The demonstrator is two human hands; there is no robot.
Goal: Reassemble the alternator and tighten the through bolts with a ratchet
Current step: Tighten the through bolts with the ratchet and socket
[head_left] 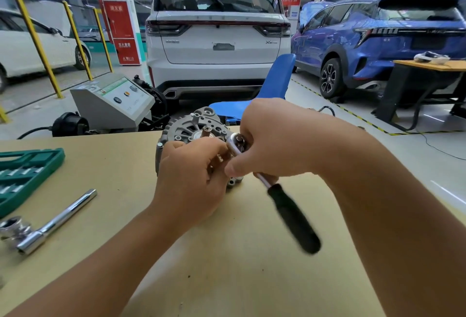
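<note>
Grey cast-metal alternator [194, 130] on tan bench [113, 165] | left hand [191, 172] grips housing | right hand [267, 140] clasps chrome black-handled ratchet [277, 190] head | keep socket square on bolt.

bright overhead light, ratchet handle [293, 218] blurred

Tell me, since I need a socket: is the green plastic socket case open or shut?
Open. The green plastic socket case shows rows of silver sockets in its tray on the tan workbench.

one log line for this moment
step: tightening bolt | right hand: holds ratchet head | left hand: steadies alternator
</note>
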